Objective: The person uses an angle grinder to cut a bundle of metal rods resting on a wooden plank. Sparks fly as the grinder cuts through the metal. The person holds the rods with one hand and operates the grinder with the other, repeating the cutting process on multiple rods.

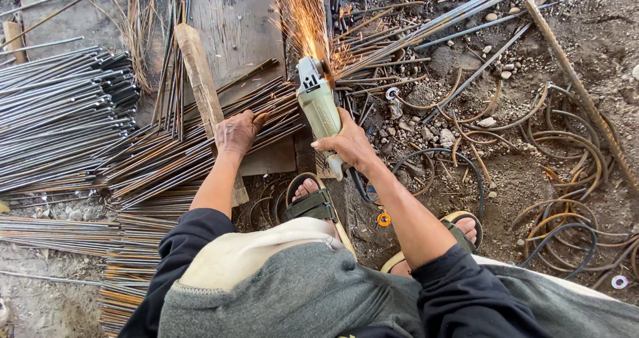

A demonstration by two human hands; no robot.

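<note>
While the person squats over the ground, grey trousers and dark sleeves fill the bottom edge, both feet in olive-strapped sandals (313, 203) planted on the dirt. Right hand (349, 145) has its grip clenched around the body of a pale green angle grinder (319, 108), tool pointing away from the person, its black cable (439, 162) looping off to the right behind the wrist. Left hand (236, 132) is pressed flat, palm down, fingers spread, on a bundle of thin rusty steel rods (200, 155) and touching a rough wooden batten (200, 78) that lies across them; grip not closed around anything, just bearing down. Grinder disc end sits just beyond the rod ends, near the edge of a grey wooden board (233, 25), and a fan of orange sparks (303, 18) sprays up and away from it. To the far left lies a bigger stack of cleaner grey steel rods (60, 112). On the right, curled rusty wire offcuts (566, 152) and small stones are scattered over bare dirt (599, 38). Long straight bars (452, 18) run diagonally at the top, well apart from the hands.
</note>
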